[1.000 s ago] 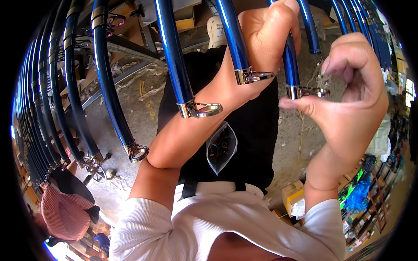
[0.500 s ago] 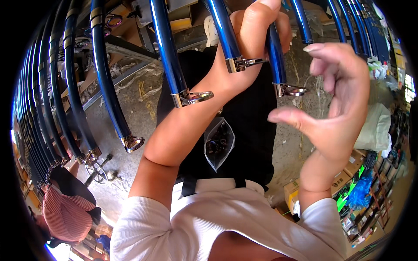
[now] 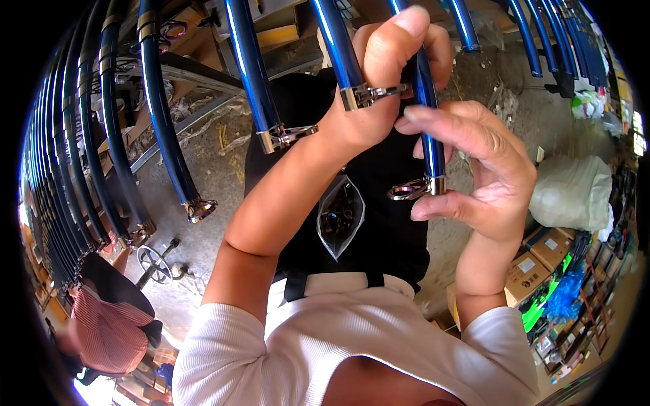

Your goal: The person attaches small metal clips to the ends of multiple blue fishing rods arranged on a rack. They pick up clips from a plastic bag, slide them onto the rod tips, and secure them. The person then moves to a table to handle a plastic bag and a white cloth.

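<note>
A blue fishing rod section [image 3: 424,84] hangs in front of me, with a metal guide ring [image 3: 408,190] at its lower end. My left hand [image 3: 393,57] is closed round the rod higher up, thumb at the front. Lower down, my right hand [image 3: 494,159] curls about the rod's end. Its index finger lies across the shaft and its thumb is under the metal end, beside the ring. Left of it hang other blue rods [image 3: 333,44], each ending in a guide [image 3: 369,96]. An opened clear bag [image 3: 340,220] of small dark ring-like parts rests on my lap.
More rods hang in a row at the left [image 3: 115,135] and right [image 3: 525,34]. Another person in a striped top [image 3: 108,328] is at lower left. A wheel-shaped metal base [image 3: 156,264] stands on the floor. Cartons [image 3: 528,274] and a pale sack [image 3: 572,193] lie at right.
My right hand has moved left from beside the rod onto its end. The rod's end sits lower, and its ring now points left instead of right. My left hand stays on the rod.
</note>
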### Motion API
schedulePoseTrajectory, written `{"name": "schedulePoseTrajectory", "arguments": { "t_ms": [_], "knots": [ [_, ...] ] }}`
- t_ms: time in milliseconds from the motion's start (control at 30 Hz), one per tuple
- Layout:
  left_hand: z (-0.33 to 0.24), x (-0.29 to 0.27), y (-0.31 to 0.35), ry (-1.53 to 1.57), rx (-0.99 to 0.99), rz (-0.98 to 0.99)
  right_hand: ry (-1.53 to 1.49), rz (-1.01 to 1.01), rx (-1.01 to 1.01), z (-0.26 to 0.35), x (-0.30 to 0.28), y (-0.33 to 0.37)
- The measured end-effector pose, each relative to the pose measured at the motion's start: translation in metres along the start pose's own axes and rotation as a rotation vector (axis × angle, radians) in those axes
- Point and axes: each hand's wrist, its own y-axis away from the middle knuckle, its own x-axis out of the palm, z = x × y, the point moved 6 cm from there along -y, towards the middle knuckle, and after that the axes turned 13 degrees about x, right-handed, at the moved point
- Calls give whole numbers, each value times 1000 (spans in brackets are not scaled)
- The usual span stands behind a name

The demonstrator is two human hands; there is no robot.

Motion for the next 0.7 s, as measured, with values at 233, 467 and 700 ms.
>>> {"name": "schedulePoseTrajectory", "arguments": {
  "t_ms": [233, 467, 700],
  "knots": [
    [-24, 2, -8, 81, -117, -241, 68, -74, -75, -7, 13, -7],
    [-3, -19, 5, 251, -211, -304, 68, -89, -220, -14, 30, -25],
    [5, 5, -4, 77, -109, -215, -37, -174, -224, -15, 2, -2]
  ]
}}
